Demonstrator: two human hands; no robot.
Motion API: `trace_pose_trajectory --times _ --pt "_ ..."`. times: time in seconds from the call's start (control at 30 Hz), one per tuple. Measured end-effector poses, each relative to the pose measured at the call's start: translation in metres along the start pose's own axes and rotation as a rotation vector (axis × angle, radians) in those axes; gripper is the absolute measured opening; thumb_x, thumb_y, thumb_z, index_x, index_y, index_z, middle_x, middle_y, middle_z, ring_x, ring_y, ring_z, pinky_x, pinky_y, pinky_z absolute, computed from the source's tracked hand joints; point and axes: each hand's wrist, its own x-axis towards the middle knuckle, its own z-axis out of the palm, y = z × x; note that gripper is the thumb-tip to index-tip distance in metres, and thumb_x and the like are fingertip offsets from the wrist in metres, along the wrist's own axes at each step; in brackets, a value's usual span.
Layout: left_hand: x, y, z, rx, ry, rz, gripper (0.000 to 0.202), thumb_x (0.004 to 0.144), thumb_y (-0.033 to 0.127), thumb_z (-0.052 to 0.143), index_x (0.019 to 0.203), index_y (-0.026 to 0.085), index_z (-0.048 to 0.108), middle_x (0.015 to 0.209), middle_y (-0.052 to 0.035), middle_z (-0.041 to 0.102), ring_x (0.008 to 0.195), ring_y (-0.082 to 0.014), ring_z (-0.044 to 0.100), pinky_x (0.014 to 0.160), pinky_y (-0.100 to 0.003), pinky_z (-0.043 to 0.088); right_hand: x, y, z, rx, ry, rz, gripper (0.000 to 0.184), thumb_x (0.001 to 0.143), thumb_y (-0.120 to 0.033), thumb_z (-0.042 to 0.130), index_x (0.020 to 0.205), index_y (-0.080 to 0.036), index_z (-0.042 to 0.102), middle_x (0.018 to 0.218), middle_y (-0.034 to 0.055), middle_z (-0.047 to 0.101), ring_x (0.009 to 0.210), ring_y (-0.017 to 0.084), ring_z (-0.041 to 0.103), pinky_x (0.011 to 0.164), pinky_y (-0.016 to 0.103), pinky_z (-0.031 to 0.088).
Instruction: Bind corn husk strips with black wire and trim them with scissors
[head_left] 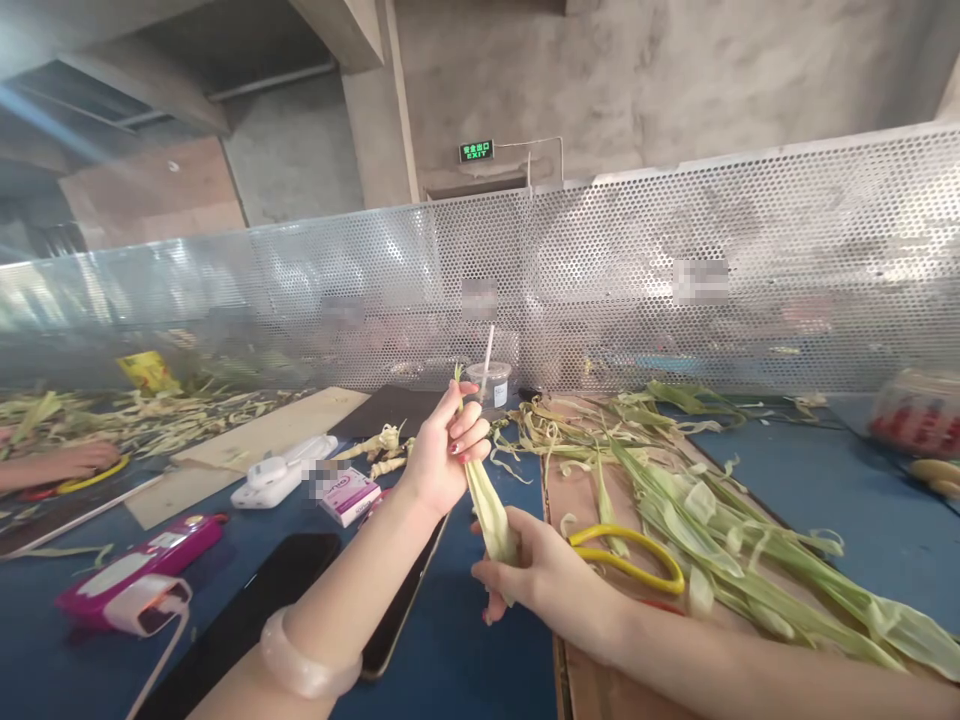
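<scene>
A pale green stalk wrapped in leaf sheaths (487, 505) is held up over the blue table (465, 640) between both hands. My left hand (442, 450) pinches a leaf strip near the stalk's upper part, fingers closed on it. My right hand (536, 580) is wrapped round the stalk's lower end. Yellow-handled scissors (630, 560) lie just right of my right hand on a brown board (570, 670). A pile of long green leaves (750, 550) spreads across that board.
A dark phone (247, 620) and a pink device with a white cable (142, 575) lie at the left front. A small box (349, 495), a white case (281, 470), a plastic cup with a straw (487, 385) and peeled pieces (382, 450) sit behind. Another person's hand (64, 462) rests far left. A perforated metal screen (675, 280) closes the back.
</scene>
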Motion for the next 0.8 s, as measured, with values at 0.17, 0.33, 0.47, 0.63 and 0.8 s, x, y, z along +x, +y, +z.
trace_pose_trajectory --times 0.17,0.33,0.47,0.63,0.8 --pt "0.0 0.004 0.0 0.012 0.021 0.025 0.02 0.09 0.027 0.043 0.081 0.015 0.056 0.045 0.0089 0.024 0.032 -0.0029 0.025 0.031 -0.013 0.021 0.0 0.001 -0.001 0.021 -0.029 -0.015 0.026 0.078 -0.026 0.054 0.1 -0.017 0.044 0.066 -0.0035 0.06 0.047 0.01 0.057 0.062 0.027 0.047" --pt "0.001 0.004 -0.003 -0.014 0.006 0.002 0.024 0.092 0.026 0.038 0.082 0.015 0.056 0.045 0.0085 0.024 0.033 -0.003 0.026 0.032 -0.013 0.02 0.0 0.006 -0.003 -0.04 -0.034 -0.02 0.025 0.08 -0.03 0.055 0.098 -0.018 0.042 0.07 -0.0038 0.059 0.042 0.007 0.054 0.054 0.022 0.042" --pt "0.001 0.005 -0.002 -0.021 0.001 0.005 0.024 0.092 0.026 0.037 0.083 0.014 0.056 0.046 0.0085 0.024 0.032 -0.0027 0.026 0.031 -0.013 0.018 0.0 0.001 -0.001 0.01 -0.027 -0.015 0.028 0.077 -0.037 0.059 0.086 -0.019 0.04 0.064 -0.0048 0.057 0.047 0.009 0.055 0.054 0.024 0.044" --pt "0.002 0.008 -0.004 -0.051 0.01 -0.002 0.022 0.092 0.026 0.039 0.083 0.015 0.056 0.046 0.0087 0.025 0.032 -0.0025 0.025 0.031 -0.013 0.017 -0.001 -0.003 0.003 0.064 -0.015 -0.074 0.033 0.085 -0.048 0.044 0.084 -0.015 0.048 0.075 0.005 0.064 0.069 0.015 0.061 0.069 0.03 0.047" --pt "0.005 0.013 -0.01 -0.132 0.096 0.006 0.024 0.093 0.024 0.036 0.081 0.015 0.055 0.044 0.0086 0.024 0.03 -0.0027 0.025 0.03 -0.014 0.016 0.0 -0.007 0.001 -0.2 0.05 -0.052 0.036 0.079 -0.049 0.053 0.08 -0.013 0.057 0.079 0.0058 0.065 0.076 0.018 0.06 0.07 0.028 0.046"
